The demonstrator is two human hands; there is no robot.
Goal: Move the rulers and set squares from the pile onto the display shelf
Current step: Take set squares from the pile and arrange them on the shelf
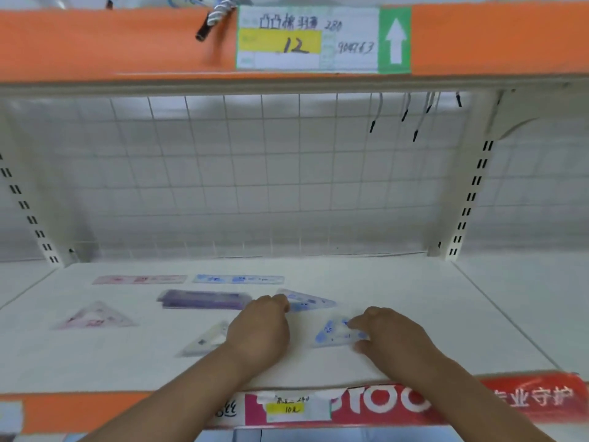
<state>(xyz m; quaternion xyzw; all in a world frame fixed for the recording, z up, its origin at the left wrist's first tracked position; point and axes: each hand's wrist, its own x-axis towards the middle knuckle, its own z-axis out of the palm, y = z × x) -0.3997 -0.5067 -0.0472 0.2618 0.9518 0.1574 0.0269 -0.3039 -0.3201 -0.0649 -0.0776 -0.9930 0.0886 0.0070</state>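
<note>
The right hand [392, 336] is pinching the right corner of the near blue set square [333, 334] between forefinger and thumb. This square is lying flat on the shelf [430, 314], near its front edge. The left hand [261, 327] is resting with fingers curled against the far blue set square [309, 301]; whether it is gripping cannot be told. A pink ruler [140, 279] and a blue ruler [239, 278] are lying toward the back edge.

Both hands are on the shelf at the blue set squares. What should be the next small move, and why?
Probably release the near blue set square and draw the right hand back. It already lies flat on the shelf, and the fingers seem only to pinch its right corner.
</note>
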